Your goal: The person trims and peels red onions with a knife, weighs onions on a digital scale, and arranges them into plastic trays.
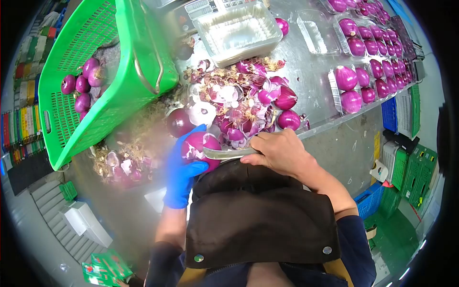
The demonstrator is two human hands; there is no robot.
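My left hand (179, 174), in a blue glove, is closed around a red onion (196, 147) low in front of my chest. In my bare right hand (282, 152) is a knife (229, 154), its blade pointing left with the tip against the onion's side. A heap of onion skins and root ends (236, 103) lies just beyond both hands. Another red onion (180, 122) sits beside my gloved fingers, partly blurred. Whole onions also rest at the heap's right edge, one of them a glossy peeled onion (289, 120).
A green crate (122, 95) tipped on its side at left holds several onions (82, 85). Stacked clear plastic trays (239, 33) stand behind the heap, near a scale (198, 8). Filled onion trays (351, 88) line the metal table's right side. Loose skins (124, 165) lie at lower left.
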